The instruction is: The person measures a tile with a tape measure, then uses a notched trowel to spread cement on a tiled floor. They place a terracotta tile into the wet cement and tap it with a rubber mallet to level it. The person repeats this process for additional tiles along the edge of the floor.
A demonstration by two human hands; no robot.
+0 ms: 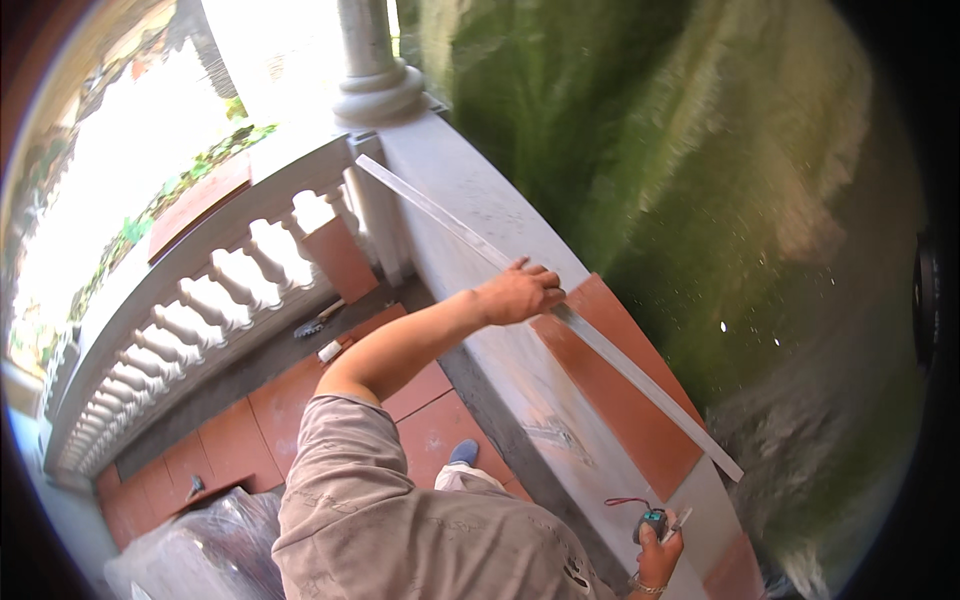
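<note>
My left hand [520,293] is closed over the middle of a long, pale straightedge bar [650,393]. The bar lies lengthwise along the white ledge [455,175], its near part crossing a terracotta tile [620,415] and its near end reaching past that tile. Low at the right, my right hand [659,558] grips a dark tape measure [652,521] with a teal face and a reddish wrist cord. A thin, pale pen-like stick [683,518] also sticks out of that hand. Part of another terracotta tile [735,575] shows on the ledge nearby.
Beyond the ledge's right edge spreads a murky green, water-like surface [780,250]. A round column [378,95] stands at the far end. White balusters [240,275] line the left, with a tile [340,258] leaning there. Clear plastic sheeting [200,550] covers something on the tiled floor [270,425].
</note>
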